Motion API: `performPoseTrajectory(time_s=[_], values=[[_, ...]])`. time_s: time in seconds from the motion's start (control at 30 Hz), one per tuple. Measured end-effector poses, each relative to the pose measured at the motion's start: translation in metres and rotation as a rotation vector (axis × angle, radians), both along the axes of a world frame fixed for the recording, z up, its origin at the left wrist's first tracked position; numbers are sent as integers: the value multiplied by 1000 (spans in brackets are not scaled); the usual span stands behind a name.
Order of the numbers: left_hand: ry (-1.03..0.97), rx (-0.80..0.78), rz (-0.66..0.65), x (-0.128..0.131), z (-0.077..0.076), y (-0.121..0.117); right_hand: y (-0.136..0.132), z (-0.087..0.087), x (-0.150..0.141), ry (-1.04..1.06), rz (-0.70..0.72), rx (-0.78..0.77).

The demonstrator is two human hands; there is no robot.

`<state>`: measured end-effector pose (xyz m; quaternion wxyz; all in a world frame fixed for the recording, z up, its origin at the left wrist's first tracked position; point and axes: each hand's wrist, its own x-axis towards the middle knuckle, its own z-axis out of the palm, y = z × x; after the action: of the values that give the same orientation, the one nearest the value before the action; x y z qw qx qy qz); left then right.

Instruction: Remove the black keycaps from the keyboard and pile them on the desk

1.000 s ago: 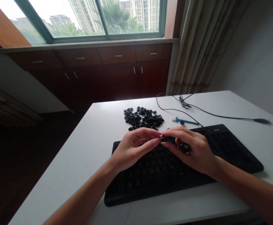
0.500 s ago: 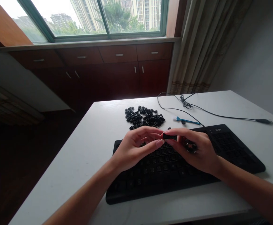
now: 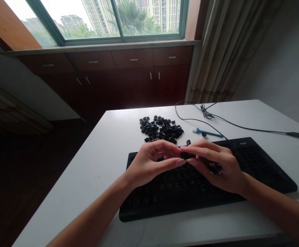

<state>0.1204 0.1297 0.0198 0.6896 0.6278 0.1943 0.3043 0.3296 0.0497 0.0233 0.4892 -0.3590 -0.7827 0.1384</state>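
Oblong black plastic keyboard [image 3: 190,193]: matt, smooth housing; clock reference for all entries. White rectangular tabletop [image 3: 87,185], beneath: smooth, semi-gloss; base material not discernible. Small black plastic keycaps [image 3: 162,129], between 10 and 11 o'clock: glossy facets. Slim blue brush [image 3: 209,133], 12 o'clock: smooth plastic handle, pale bristles. Thin black cable [image 3: 206,114], 12 to 2 o'clock: smooth, matt sheath. Reddish-brown wooden cabinet [image 3: 129,84], between 10 and 11 o'clock: smooth, low sheen. Draped beige cloth curtain [image 3: 216,55], 12 o'clock: matt, folded.
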Motion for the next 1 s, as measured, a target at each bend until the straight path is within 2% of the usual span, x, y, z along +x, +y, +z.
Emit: performPoseTrajectory(time_s=[0.2, 0.43, 0.63, 0.77, 1.0], values=[[9, -8, -32, -1, -1, 1, -1, 3, -1, 3, 12, 3], [105, 113, -56, -5, 4, 5, -1, 0, 0, -29, -11, 42], [305, 294, -283, -24, 22, 18, -1, -6, -1, -192, 54, 79], [393, 327, -402, -30, 27, 18, -4, -7, -4, -320, 101, 125], [453, 356, -466, -23, 25, 15, -8, -6, -8, -435, 148, 191]])
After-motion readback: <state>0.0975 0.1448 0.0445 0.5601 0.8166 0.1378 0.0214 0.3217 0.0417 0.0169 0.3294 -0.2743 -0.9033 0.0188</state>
